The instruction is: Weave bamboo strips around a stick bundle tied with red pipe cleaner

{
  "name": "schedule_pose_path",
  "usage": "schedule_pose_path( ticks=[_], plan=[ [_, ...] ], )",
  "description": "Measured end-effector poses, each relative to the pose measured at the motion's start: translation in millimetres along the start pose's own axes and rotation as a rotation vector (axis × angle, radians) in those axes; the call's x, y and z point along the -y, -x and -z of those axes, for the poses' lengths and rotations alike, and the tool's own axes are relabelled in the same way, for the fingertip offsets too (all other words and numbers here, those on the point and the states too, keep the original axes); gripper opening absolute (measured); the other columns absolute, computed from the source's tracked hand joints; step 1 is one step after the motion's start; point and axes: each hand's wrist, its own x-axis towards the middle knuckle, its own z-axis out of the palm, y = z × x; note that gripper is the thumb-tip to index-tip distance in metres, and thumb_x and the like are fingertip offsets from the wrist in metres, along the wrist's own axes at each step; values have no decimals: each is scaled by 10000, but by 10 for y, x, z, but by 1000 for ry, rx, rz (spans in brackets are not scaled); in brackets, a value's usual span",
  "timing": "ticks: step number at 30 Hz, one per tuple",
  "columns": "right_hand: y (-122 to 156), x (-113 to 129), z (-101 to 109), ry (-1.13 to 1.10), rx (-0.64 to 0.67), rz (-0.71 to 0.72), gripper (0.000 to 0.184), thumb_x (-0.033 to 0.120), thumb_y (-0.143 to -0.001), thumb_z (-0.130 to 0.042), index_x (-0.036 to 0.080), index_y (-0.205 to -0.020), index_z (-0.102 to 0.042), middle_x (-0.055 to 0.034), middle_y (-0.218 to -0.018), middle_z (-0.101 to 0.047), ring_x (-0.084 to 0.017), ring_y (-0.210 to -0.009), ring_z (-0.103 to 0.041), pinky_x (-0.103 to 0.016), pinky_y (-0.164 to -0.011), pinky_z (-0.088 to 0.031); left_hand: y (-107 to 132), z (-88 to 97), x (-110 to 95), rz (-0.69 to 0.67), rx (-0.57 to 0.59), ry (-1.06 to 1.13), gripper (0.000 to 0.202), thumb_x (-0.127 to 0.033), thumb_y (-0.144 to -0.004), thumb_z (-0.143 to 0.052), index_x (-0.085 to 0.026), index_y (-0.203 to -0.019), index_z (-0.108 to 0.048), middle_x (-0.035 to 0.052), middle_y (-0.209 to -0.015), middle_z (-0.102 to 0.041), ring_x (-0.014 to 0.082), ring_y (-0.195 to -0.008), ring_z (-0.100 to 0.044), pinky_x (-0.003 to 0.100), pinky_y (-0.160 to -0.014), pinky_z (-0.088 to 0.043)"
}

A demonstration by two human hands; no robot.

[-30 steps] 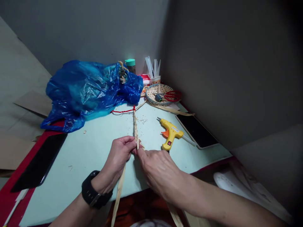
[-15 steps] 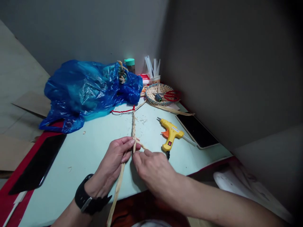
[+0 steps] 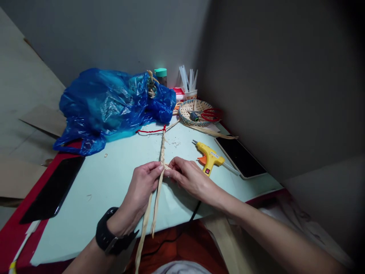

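A pale braid of flat plant-fibre strips (image 3: 162,149) runs down the middle of the table, its far end tied with red string (image 3: 151,131). My left hand (image 3: 145,178), a black watch on its wrist, pinches the braid's near end between thumb and fingers. One pale strip (image 3: 145,224) trails from under that hand past the table edge, and a second hangs just to its right. Close by on the right, my right hand (image 3: 184,173) is closed on another strip at the braid's end; its fingertips partly hide that strip.
A yellow glue gun (image 3: 210,155) lies right of my hands, beside a dark tablet (image 3: 241,156). Behind are a woven basket (image 3: 185,110) with scissors and a thread spool, a cup of glue sticks (image 3: 191,95) and a blue plastic bag (image 3: 114,110). Another black device (image 3: 54,190) lies left.
My right hand has moved up and right, from below the braid's end to beside it. A strip now hangs loose below the braid. The view has shifted slightly.
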Motion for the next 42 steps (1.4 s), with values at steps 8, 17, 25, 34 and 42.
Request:
schedule_pose_path(
  ticks=[8, 17, 25, 34, 42],
  plan=[
    [-24, 32, 63, -63, 23, 11, 190, 231, -899, -480, 140, -809, -619, 5, -675, -661, -82, -567, -546, -201, -602, -358, -23, 28, -21, -125, 13, -258, 183, -289, -807, -563, -151, -725, -651, 33, -615, -642, 151, -618, -572, 239, -594, -409],
    [-44, 19, -6, -73, -42, 5, 258, 267, -917, -445, 149, -765, -618, -5, -689, -655, -86, -587, -532, -209, -595, -340, -44, 64, -44, -252, 75, -505, 197, -275, -847, -505, -162, -819, -663, 28, -716, -657, 167, -690, -586, 258, -682, -424],
    [-82, -4, -48, -76, -91, -22, 179, 247, -853, -497, 144, -767, -614, 7, -648, -621, -91, -576, -485, -217, -536, -296, -14, 114, 0, -200, 48, -542, 212, -315, -824, -552, -179, -955, -649, 31, -766, -682, 191, -709, -613, 272, -673, -427],
    [-142, -88, -123, -383, 19, -141, 234, 324, -855, -479, 147, -765, -602, 17, -599, -577, -76, -511, -436, -201, -518, -309, 126, 59, -121, -369, -23, -1127, 190, -265, -905, -399, -188, -859, -566, 41, -720, -668, 184, -609, -583, 270, -583, -357],
    [-117, -31, -159, -40, -218, 9, 123, 220, -793, -508, 171, -695, -561, 36, -572, -524, -85, -535, -415, -220, -514, -256, 224, -46, -59, -518, -311, -1382, 188, -266, -868, -505, -184, -755, -630, 29, -622, -651, 190, -574, -595, 285, -564, -333]
  ],
)
